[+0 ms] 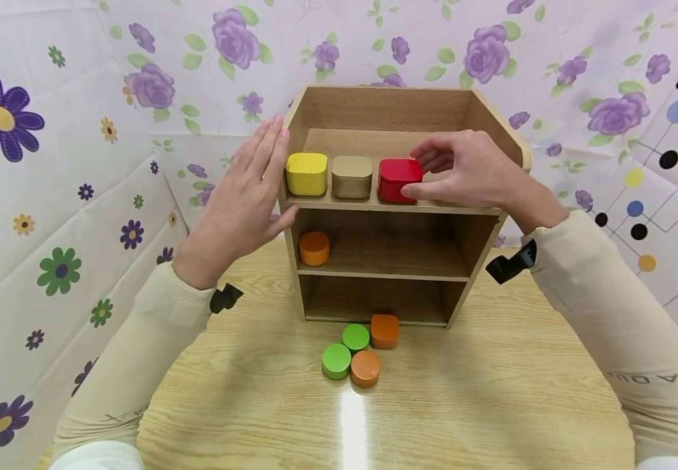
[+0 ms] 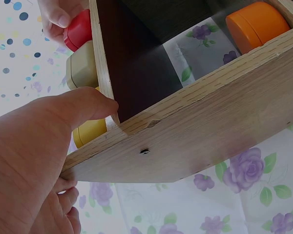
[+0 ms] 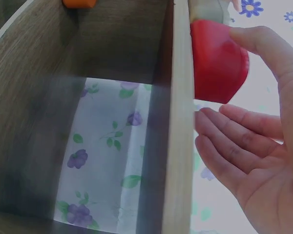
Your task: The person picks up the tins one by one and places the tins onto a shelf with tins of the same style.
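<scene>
My right hand [image 1: 462, 166] is at a red lidded box [image 1: 396, 175] on the top shelf, its thumb on the front and its fingers by the right rear corner. In the right wrist view the thumb [image 3: 263, 41] touches the red box [image 3: 217, 63], the other fingers spread beside it. Left of it stand a beige box [image 1: 351, 179] and a yellow box [image 1: 306, 176]. My left hand [image 1: 245, 189] lies against the left side of the wooden shelf unit [image 1: 383, 207], fingers extended. Its thumb [image 2: 95, 103] rests on the front edge.
A round orange box [image 1: 314, 249] sits at the left of the middle shelf. On the table [image 1: 245, 391], before the unit, stand two round green boxes [image 1: 336, 361], a round orange one [image 1: 365, 369] and a squarish orange one [image 1: 385, 331]. Flowered cloth [image 1: 339, 52] hangs behind.
</scene>
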A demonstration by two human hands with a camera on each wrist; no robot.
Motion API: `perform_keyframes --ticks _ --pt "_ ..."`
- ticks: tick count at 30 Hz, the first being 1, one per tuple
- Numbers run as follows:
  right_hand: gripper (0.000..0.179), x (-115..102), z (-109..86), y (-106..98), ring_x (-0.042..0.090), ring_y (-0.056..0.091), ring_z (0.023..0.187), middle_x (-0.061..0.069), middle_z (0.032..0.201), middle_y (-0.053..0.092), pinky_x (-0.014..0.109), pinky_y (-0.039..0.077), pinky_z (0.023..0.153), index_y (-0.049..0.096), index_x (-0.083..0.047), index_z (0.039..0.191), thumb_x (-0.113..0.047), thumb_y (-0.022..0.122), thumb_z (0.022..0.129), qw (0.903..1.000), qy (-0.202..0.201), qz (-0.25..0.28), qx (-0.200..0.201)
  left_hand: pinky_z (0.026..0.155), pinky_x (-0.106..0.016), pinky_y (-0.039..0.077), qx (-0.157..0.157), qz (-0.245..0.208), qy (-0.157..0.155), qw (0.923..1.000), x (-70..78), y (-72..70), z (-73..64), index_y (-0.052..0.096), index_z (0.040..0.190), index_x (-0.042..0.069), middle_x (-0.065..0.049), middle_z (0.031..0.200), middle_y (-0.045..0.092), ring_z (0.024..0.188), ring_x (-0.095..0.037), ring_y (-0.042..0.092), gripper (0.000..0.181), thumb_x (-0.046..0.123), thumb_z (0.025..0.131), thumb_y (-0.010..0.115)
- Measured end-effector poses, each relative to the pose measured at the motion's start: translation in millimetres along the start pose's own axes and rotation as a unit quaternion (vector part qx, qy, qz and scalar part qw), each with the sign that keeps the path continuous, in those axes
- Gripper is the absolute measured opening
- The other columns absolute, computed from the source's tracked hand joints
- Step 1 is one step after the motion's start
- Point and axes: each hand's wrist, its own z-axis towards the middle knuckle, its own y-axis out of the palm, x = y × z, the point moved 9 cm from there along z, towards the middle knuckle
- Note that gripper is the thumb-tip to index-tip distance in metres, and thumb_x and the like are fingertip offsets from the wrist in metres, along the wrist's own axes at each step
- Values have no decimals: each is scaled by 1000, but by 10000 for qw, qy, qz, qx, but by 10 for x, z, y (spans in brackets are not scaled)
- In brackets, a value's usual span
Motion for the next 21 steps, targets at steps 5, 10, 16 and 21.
perform_keyframes --ticks 5,10,16,21 --pt "59 -90 -85 -114 24 73 113 9 122 77 43 57 107 70 -8 131 -42 86 86 9995 -215 -71 205 137 -46 12 7 -20 4 10000 -5 2 -2 15 164 -11 -29 175 15 164 -43 16 105 28 91 80" --pt "59 -182 -192 -238 22 74 112 8 122 77 13 53 101 71 -9 131 -38 89 83 9976 -450 -226 475 137 -47 13 8 -4 0 10000 -9 7 3 15 164 -11 -29 174 15 164 -43 16 105 27 91 80" --pt "55 -287 -335 -321 25 76 109 9 118 78 -3 42 92 71 -5 127 -29 91 82 9920 -914 -535 693 137 -46 13 -20 19 -10 10000 -9 15 9 15 164 -11 -29 174 15 164 -44 17 104 27 91 79" --pt "52 -372 -466 -342 26 78 106 10 115 79 -4 42 92 73 -4 124 -24 93 80 9864 -1268 -588 861 137 -46 12 -7 16 6 10000 -4 8 6 16 164 -12 -29 174 16 163 -44 17 104 28 92 79"
